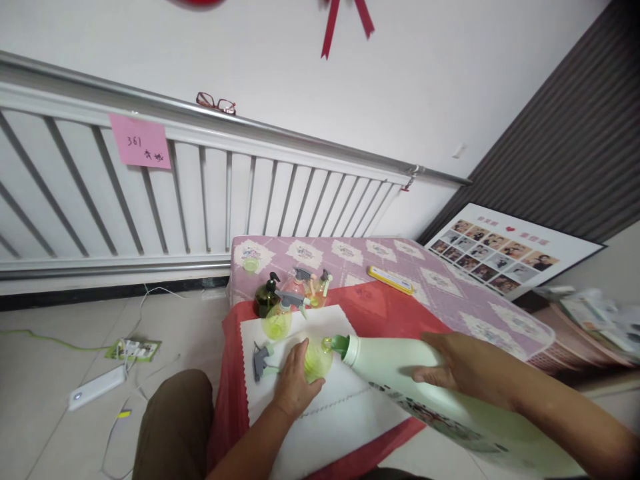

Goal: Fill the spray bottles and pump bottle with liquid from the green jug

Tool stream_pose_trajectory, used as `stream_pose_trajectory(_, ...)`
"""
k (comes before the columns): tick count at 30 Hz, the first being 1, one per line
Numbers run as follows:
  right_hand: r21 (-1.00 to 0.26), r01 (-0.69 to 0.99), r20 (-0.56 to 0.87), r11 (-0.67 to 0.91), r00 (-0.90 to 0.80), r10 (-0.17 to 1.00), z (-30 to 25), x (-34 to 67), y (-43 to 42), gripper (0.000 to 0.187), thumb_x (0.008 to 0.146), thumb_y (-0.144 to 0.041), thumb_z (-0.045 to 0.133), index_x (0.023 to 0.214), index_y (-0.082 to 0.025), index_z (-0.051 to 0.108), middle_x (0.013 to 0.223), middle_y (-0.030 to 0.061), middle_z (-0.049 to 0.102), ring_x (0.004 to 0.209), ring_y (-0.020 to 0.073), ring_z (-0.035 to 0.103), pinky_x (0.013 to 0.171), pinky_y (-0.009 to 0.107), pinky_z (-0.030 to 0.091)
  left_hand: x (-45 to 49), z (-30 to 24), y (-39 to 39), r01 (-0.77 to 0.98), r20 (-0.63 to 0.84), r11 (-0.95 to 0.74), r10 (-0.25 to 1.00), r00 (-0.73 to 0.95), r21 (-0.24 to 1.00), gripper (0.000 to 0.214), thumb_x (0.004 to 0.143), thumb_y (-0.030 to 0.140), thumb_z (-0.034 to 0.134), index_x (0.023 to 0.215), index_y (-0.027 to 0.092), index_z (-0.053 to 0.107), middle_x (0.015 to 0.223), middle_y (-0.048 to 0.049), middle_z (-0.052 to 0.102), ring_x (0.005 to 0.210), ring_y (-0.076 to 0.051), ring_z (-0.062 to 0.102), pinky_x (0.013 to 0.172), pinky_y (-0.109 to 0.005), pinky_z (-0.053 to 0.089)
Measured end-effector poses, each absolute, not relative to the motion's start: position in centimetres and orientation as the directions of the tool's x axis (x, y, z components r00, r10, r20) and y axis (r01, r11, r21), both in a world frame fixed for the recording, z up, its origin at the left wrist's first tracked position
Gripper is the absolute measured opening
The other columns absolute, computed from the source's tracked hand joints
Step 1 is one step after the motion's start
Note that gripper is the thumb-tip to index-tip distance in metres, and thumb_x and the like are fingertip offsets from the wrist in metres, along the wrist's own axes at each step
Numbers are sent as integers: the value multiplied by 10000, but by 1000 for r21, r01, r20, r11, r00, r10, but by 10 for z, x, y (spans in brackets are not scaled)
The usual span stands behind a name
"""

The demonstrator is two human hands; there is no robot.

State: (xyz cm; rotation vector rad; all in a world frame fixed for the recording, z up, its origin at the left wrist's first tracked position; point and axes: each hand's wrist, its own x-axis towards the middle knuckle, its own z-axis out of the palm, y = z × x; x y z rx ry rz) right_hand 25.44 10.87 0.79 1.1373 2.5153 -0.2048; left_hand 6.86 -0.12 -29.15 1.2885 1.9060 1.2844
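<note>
My left hand (294, 381) is closed around a small yellow-green spray bottle (320, 360) whose top is off. Tilted nearly level, a large pale green jug (400, 357) has its dark green spout at the mouth of that bottle. My right hand (445, 363) grips the jug by its upper side. Whether liquid is flowing is too small to tell. A grey spray head (261, 361) lies on the white cloth (345, 413) to the left of my left hand. Just behind stands another yellow-green spray bottle (277, 325) with its grey trigger head on.
Behind these stand a dark pump bottle (266, 300), a pink spray bottle (296, 285) and a small yellow one (317, 293). A yellow box (391, 280) lies farther right on the purple tablecloth (440, 283). A power strip (133, 350) and cables are on the floor at left.
</note>
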Motion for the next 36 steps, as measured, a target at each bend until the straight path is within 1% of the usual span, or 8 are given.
stream_pose_trajectory(3,25,743,-381,668,-611,694,6,256,110,436,784,-625,530,858,-203,609,897,121,699,801,302,651,653,367,442,68,-291,-1,422,88,111,900,-426,900,852,686,258,636,1440,151,255,1471,-129,383,1386,-257,322,1170,-372,256)
stream_pose_trajectory(7,23,744,-373,668,-613,696,4,257,112,445,756,-654,553,857,-224,607,889,104,701,797,305,651,651,376,451,68,-292,-1,419,90,108,900,-427,902,842,691,258,628,1440,160,255,1475,-123,380,1388,-258,319,1170,-383,258)
stream_pose_trajectory(11,20,744,-365,668,-616,698,4,257,112,412,752,-644,569,827,-240,608,867,90,702,793,297,657,646,370,452,69,-292,-2,416,94,105,898,-430,903,846,686,255,634,1437,164,254,1474,-121,384,1385,-261,324,1169,-390,262)
stream_pose_trajectory(17,27,746,-366,666,-613,701,5,257,110,442,746,-666,559,823,-234,609,866,96,699,798,308,657,634,362,445,68,-292,-1,413,89,108,898,-431,905,854,680,248,640,1437,180,250,1470,-118,391,1384,-264,325,1168,-398,266)
stream_pose_trajectory(24,46,737,-370,674,-615,697,6,256,108,432,789,-611,530,879,-196,610,905,129,697,814,312,654,660,374,442,68,-291,-1,411,91,107,897,-433,906,858,675,235,648,1435,191,254,1466,-108,397,1385,-261,329,1173,-397,260)
stream_pose_trajectory(29,42,726,-368,687,-628,686,4,256,110,444,785,-634,524,855,-202,600,873,119,695,787,303,650,646,371,441,68,-292,-1,411,87,109,898,-431,905,856,679,242,645,1435,207,246,1469,-105,397,1382,-263,330,1165,-402,274)
stream_pose_trajectory(33,33,736,-363,676,-622,694,3,257,112,440,750,-656,562,824,-224,599,852,97,699,770,297,650,627,360,436,68,-292,-1,413,87,110,899,-429,904,852,681,259,637,1436,180,251,1467,-117,397,1382,-258,329,1167,-383,268)
stream_pose_trajectory(36,13,736,-360,677,-628,689,4,257,111,431,760,-645,556,812,-219,598,829,96,698,743,287,646,618,358,428,68,-293,-1,417,88,109,900,-427,902,860,680,276,638,1438,162,248,1473,-128,384,1388,-259,317,1171,-382,260)
